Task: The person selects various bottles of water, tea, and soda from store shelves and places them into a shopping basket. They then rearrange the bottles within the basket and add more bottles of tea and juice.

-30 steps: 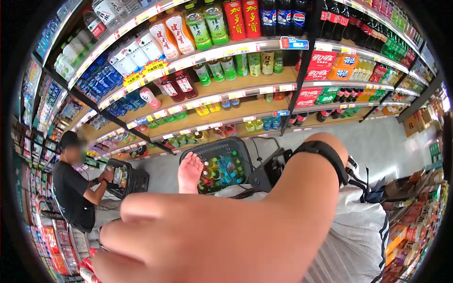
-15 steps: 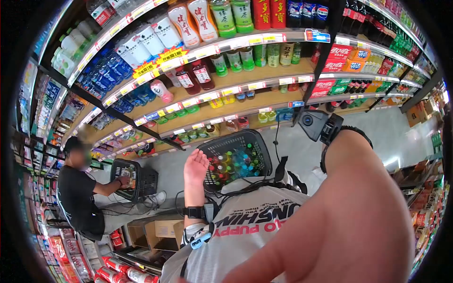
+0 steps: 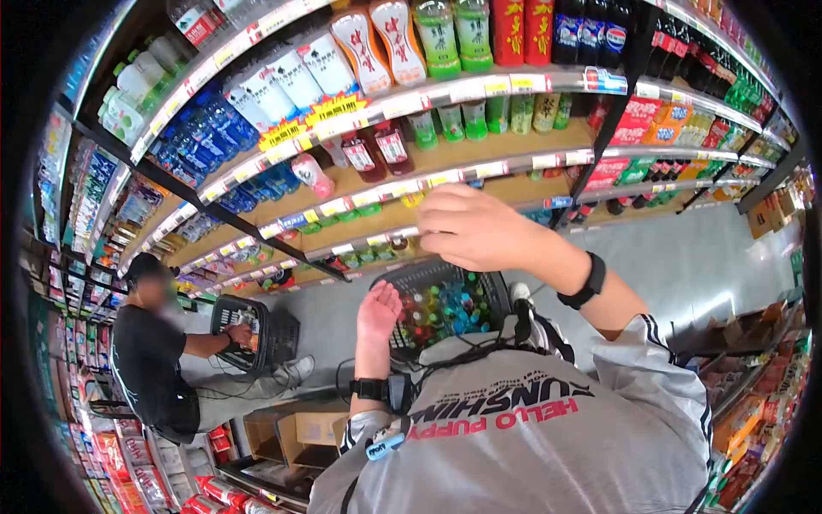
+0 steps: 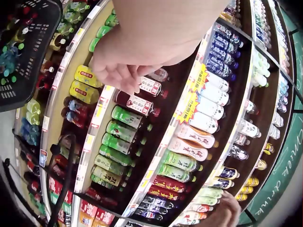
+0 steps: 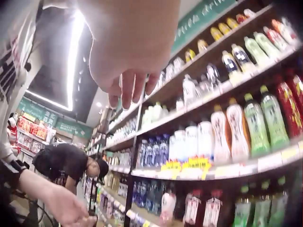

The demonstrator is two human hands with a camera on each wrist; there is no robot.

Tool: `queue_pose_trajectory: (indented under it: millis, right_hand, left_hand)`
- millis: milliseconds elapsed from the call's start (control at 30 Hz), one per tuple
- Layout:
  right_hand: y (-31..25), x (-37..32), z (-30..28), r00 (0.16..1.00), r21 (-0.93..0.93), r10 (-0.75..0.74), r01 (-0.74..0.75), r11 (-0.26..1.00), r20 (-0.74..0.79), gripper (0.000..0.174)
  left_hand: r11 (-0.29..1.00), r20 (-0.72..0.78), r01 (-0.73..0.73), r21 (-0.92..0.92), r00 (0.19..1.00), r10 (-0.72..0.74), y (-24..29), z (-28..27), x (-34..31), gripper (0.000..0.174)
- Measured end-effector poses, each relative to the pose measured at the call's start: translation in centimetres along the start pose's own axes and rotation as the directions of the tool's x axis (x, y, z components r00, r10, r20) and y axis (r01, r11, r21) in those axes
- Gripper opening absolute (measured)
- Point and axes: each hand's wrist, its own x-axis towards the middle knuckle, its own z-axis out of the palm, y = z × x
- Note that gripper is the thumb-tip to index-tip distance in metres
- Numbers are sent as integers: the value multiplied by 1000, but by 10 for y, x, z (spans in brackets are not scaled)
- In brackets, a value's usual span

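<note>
My left hand (image 3: 378,313) is held palm up at the near left side of a black shopping basket (image 3: 413,281). Its fingers bend loosely around nothing. Several drink bottles (image 3: 454,307) with coloured caps lie in the basket. Higher up and to the right, my right hand (image 3: 469,227) hovers in front of the lower shelves, fingers drooping and holding nothing. In the right wrist view, the right hand's fingers (image 5: 127,90) hang apart from the shelved bottles. In the left wrist view, the left hand (image 4: 132,52) overlaps dark red bottles (image 4: 135,103) on a shelf.
Drink shelves (image 3: 479,86) curve across the far side, with a price rail along each edge. A person in a black shirt (image 3: 145,355) bends at left over another basket (image 3: 281,330). Cardboard boxes (image 3: 312,428) stand near front left. Cables trail over the floor.
My right hand has swung from close before the head camera out towards the shelves, above the basket. The left hand stays palm up by the basket. The person at left still handles their basket.
</note>
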Motion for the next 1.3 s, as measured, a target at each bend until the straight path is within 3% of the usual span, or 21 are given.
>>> queue_pose_trajectory:
  millis: [100, 233, 333, 367, 467, 500, 600, 633, 667, 733, 800, 833, 867, 933, 1000, 1067, 1133, 1200, 1267, 1300]
  right_hand:
    - [46, -36, 47, 990, 192, 125, -135, 972, 63, 6]
    - [98, -63, 98, 942, 287, 265, -317, 904, 206, 9]
    - [141, -68, 130, 884, 326, 360, -448, 833, 298, 9]
    - [156, -67, 135, 871, 348, 340, -461, 817, 354, 14]
    - [192, -66, 167, 854, 336, 422, -510, 792, 304, 16]
    - [208, -64, 181, 763, 350, 445, -623, 700, 468, 37]
    - [230, -56, 201, 674, 279, 675, -739, 613, 302, 70]
    - [242, -54, 209, 702, 265, 660, -712, 650, 267, 91]
    - [250, -48, 201, 687, 285, 659, -727, 625, 306, 84]
    - [264, -42, 220, 663, 231, 709, -748, 622, 240, 70]
    - [266, -18, 170, 612, 325, 656, -790, 519, 442, 58]
    - [275, -25, 203, 683, 377, 687, -721, 581, 248, 48]
    - [280, -24, 202, 673, 405, 680, -731, 549, 292, 47]
    - [287, -22, 204, 654, 459, 646, -749, 479, 393, 46]
    - [292, -24, 217, 679, 496, 619, -725, 478, 395, 33]
    - [300, -31, 251, 663, 673, 591, -694, 256, 459, 34]
    - [306, -33, 278, 717, 776, 601, -584, 241, 353, 38]
    - [302, -23, 240, 661, 651, 651, -687, 323, 374, 43]
    - [295, -16, 218, 578, 438, 745, -795, 420, 334, 48]
    - [297, -22, 234, 602, 429, 759, -771, 471, 249, 50]
  left_hand:
    - [975, -70, -47, 218, 996, 64, 4, 15, 19, 32]
    - [853, -54, 106, 511, 994, -91, 17, 67, 35, 56]
    - [830, -49, 126, 543, 992, -119, 32, 98, 77, 58]
    - [814, -76, 96, 574, 995, -64, 36, 103, 98, 57]
    - [843, 32, -15, 538, 999, -3, 54, 131, 160, 49]
    - [887, 41, -10, 461, 999, -10, 60, 134, 185, 40]
    - [932, -101, -78, 353, 988, 121, 70, 162, 233, 36]
    - [935, -230, -126, 333, 950, 210, 67, 176, 248, 40]
    - [941, -194, -204, 269, 946, 260, 60, 196, 250, 40]
    - [847, 90, -350, 401, 935, 344, 71, 160, 302, 40]
    - [885, 4, -299, 356, 948, 318, 67, 172, 303, 41]
    - [872, -41, -293, 392, 941, 335, 63, 191, 291, 40]
    - [860, -91, -284, 425, 931, 353, 60, 201, 284, 39]
    - [834, -29, -294, 467, 937, 347, 65, 185, 297, 39]
    - [815, -8, -282, 506, 943, 332, 66, 179, 298, 38]
    - [762, -12, -281, 583, 935, 354, 70, 158, 310, 43]
    - [771, -205, -167, 614, 910, 361, 68, 168, 298, 49]
    - [806, -191, -148, 572, 933, 307, 69, 157, 303, 55]
    - [742, -128, -180, 646, 933, 337, 62, 171, 288, 60]
    - [702, -61, -184, 688, 949, 309, 62, 166, 288, 66]
